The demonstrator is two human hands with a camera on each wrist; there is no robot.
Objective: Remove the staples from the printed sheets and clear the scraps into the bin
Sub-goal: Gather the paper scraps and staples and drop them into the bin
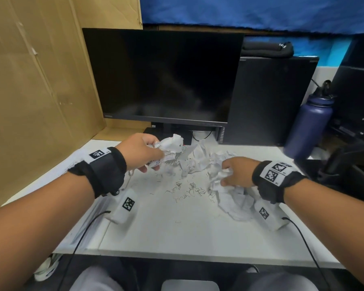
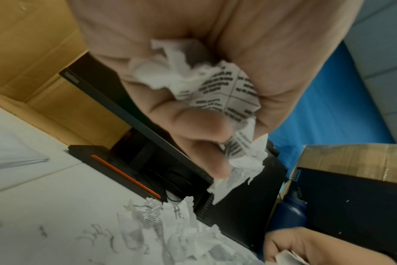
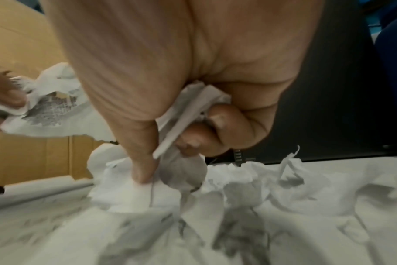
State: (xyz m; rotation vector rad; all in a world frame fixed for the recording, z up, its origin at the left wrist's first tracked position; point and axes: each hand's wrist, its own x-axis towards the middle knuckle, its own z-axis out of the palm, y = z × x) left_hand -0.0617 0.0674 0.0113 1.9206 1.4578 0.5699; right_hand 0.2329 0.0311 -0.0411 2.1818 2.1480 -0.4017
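Both hands closed on scraps: left hand (image 1: 142, 151) gripping crumpled printed white paper (image 1: 170, 149) near worktop rear edge; right hand (image 1: 237, 172) clutching crumpled white paper (image 1: 232, 199) toward right edge, beside scattered loose metal staples (image 1: 187, 189).

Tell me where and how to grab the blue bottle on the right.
Take the bottle round its straight body below the lid, coming from its left front. It stands upright; dark equipment crowds its right and the tower stands behind-left. The lid loop looks too small for a firm hold.
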